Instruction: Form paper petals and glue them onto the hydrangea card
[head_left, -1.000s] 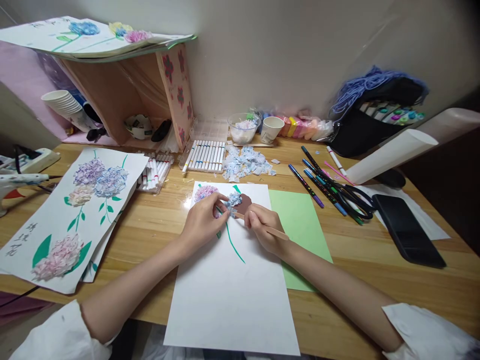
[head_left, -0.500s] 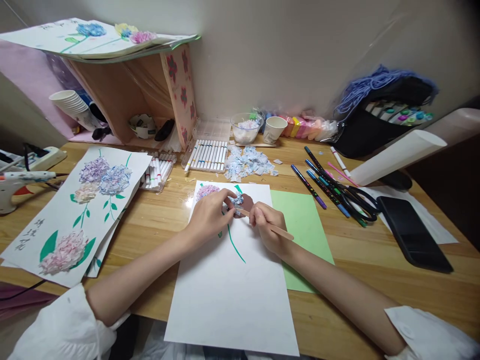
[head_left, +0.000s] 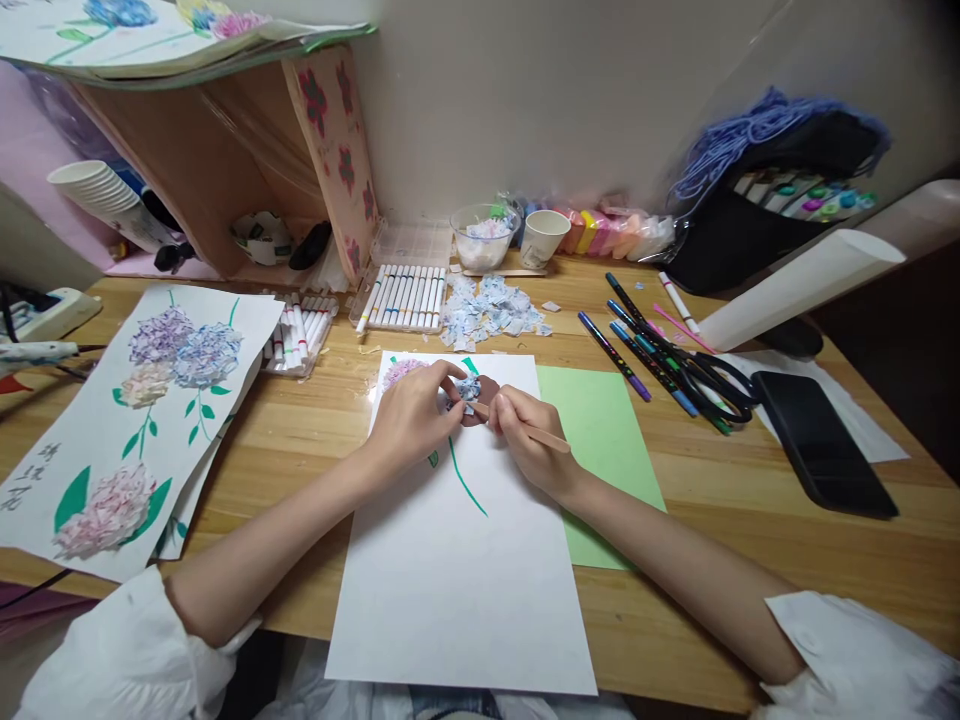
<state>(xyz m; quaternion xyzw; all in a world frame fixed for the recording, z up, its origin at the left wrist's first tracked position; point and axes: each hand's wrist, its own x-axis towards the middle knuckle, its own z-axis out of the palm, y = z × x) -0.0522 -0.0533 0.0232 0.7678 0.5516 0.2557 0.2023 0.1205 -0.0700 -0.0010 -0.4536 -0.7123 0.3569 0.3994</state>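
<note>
A white sheet of paper (head_left: pixel 457 600) lies in front of me, with a pink paper flower (head_left: pixel 403 371) near its top left and a green drawn stem. Close to its upper edge is a brown round patch (head_left: pixel 489 392), partly covered by crumpled blue paper bits (head_left: pixel 469 386). My right hand (head_left: pixel 531 435) is closed round a wooden craft stick (head_left: pixel 547 438), whose tip reaches the blue bits. Thumb and fingers of my left hand (head_left: pixel 416 410) are pinched at those same bits; whatever sits between the fingertips is too small to make out.
Blue paper scraps (head_left: pixel 495 308) lie behind the sheet, beside a marker case (head_left: pixel 401 297). Finished flower pictures (head_left: pixel 180 440) are at left. On the right are a green sheet (head_left: pixel 615 450), black scissors (head_left: pixel 720 385), several pens and a phone (head_left: pixel 823 440). A glass bowl (head_left: pixel 484 240) and paper cup (head_left: pixel 544 240) stand behind.
The view has shifted slightly, moving the whole scene a little left and up. Both hands stay at the blue bits, and the stick is still in my right hand.
</note>
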